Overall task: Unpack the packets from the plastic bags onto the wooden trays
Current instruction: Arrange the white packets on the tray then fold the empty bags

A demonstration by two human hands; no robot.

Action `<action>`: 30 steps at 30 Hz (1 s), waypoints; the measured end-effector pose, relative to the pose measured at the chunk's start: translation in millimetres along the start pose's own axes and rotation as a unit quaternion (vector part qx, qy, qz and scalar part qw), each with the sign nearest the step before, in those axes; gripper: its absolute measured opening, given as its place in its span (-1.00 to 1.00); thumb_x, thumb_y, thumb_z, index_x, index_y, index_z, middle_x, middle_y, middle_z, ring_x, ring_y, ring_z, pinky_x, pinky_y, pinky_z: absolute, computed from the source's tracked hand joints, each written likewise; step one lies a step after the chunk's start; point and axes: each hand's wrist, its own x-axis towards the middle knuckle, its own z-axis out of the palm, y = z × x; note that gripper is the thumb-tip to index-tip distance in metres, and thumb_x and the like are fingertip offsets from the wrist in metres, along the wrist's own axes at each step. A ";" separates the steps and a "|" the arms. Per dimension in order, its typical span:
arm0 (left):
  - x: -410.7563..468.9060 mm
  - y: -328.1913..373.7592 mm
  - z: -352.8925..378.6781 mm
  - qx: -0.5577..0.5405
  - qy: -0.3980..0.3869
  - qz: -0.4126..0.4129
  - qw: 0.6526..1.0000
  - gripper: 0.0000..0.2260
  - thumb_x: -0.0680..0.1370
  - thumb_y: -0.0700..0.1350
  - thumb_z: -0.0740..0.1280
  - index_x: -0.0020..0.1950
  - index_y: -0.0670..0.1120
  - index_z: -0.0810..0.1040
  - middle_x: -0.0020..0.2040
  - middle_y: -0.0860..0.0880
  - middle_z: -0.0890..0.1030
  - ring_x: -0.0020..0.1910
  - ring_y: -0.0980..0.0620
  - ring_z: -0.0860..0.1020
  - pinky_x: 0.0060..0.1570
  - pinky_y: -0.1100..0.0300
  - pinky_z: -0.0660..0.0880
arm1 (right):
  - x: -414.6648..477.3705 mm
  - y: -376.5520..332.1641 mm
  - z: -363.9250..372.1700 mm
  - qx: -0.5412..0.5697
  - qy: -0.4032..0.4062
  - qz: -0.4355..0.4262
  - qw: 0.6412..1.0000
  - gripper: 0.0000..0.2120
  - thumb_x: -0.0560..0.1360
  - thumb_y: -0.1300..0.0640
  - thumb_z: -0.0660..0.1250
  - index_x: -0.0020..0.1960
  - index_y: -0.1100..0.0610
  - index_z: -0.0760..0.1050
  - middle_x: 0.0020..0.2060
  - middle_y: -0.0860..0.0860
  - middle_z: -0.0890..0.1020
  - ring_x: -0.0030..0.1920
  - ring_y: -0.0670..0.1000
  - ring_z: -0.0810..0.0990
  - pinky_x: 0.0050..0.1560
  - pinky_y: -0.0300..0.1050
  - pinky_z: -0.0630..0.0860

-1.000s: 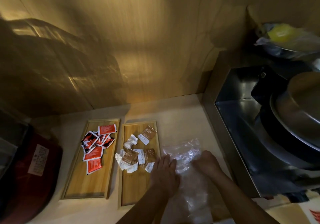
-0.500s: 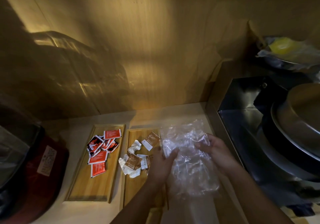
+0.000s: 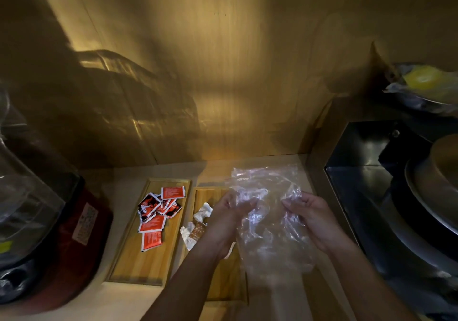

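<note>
Both hands hold a crumpled clear plastic bag (image 3: 267, 211) up above the counter. My left hand (image 3: 226, 218) grips its left edge and my right hand (image 3: 311, 215) pinches its right edge. The bag looks see-through and I cannot tell if anything is inside. Two wooden trays lie side by side below. The left tray (image 3: 141, 258) carries several red packets (image 3: 158, 214). The right tray (image 3: 223, 281) carries brown and white packets (image 3: 197, 224), partly hidden by my left hand and the bag.
A red appliance with a clear jug (image 3: 49, 226) stands at the left. A dark steel sink (image 3: 366, 179) with stacked pans (image 3: 433, 189) fills the right. A bowl with yellow contents (image 3: 426, 85) sits at the far right. A wooden wall rises behind.
Both hands lifted the plastic bag from the counter and spread it apart in the air. The view tilted slightly downward.
</note>
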 end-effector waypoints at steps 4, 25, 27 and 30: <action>-2.7 -3.4 -4.7 0.054 0.061 -0.016 0.997 -0.77 0.50 0.03 0.35 0.05 -0.07 0.58 0.10 -0.08 0.63 0.09 -0.10 0.58 0.01 -0.02 0.54 | 5.3 1.1 3.9 0.005 -0.027 -0.019 0.999 -0.92 0.24 0.14 0.45 -0.26 0.08 0.63 -0.31 0.06 0.72 -0.26 -0.01 0.67 -0.26 -0.23 0.53; -11.8 12.2 -22.0 0.016 -0.056 -0.068 0.996 -0.21 0.31 -0.08 0.53 0.43 -0.04 0.19 0.21 -0.16 0.60 0.13 -0.19 0.61 0.05 -0.22 0.55 | 5.4 2.0 18.4 -0.023 -0.064 -0.015 0.998 -0.80 0.33 0.42 0.40 -0.26 0.13 0.56 -0.36 0.06 0.70 -0.36 0.03 0.66 -0.38 -0.18 0.59; -17.0 4.2 -19.5 0.059 -0.075 -0.089 0.991 -0.21 0.31 -0.30 0.51 0.41 -0.02 0.17 0.21 -0.15 0.58 0.10 -0.20 0.62 0.11 -0.26 0.53 | 7.2 0.6 17.5 -0.032 -0.049 -0.023 0.998 -0.76 0.34 0.42 0.39 -0.32 0.10 0.54 -0.37 0.05 0.69 -0.35 0.02 0.65 -0.38 -0.18 0.57; -19.6 -0.3 -22.4 0.113 -0.068 -0.078 0.988 -0.43 0.32 -0.40 0.47 0.28 -0.19 0.40 0.16 -0.21 0.62 0.10 -0.22 0.62 0.19 -0.24 0.49 | 7.3 -0.2 15.0 -0.016 -0.048 -0.019 0.999 -0.82 0.34 0.44 0.39 -0.25 0.17 0.53 -0.33 0.08 0.70 -0.33 0.04 0.66 -0.38 -0.14 0.59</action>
